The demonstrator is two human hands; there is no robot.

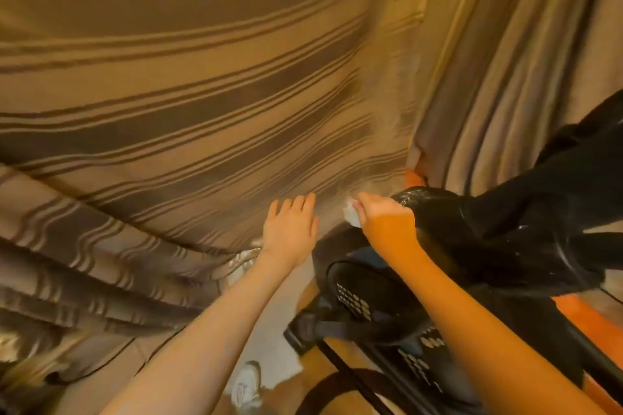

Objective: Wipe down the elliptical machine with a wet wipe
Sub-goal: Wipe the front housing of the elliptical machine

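Note:
The black elliptical machine (472, 232) fills the lower right, its glossy housing and a pedal with pale dots visible. My right hand (384, 222) grips a crumpled white wet wipe (352, 214) at the front end of the black housing, close to the curtain. My left hand (291, 229) lies flat with straight fingers against the striped curtain (202, 94), just left of the wipe. Part of the wipe is hidden under my fingers.
The striped beige and brown curtain hangs across most of the view and bunches in folds at the lower left. A plain grey curtain (505, 61) hangs at the right. A white shoe (247, 384) stands on the wooden floor below. Orange parts show beside the machine.

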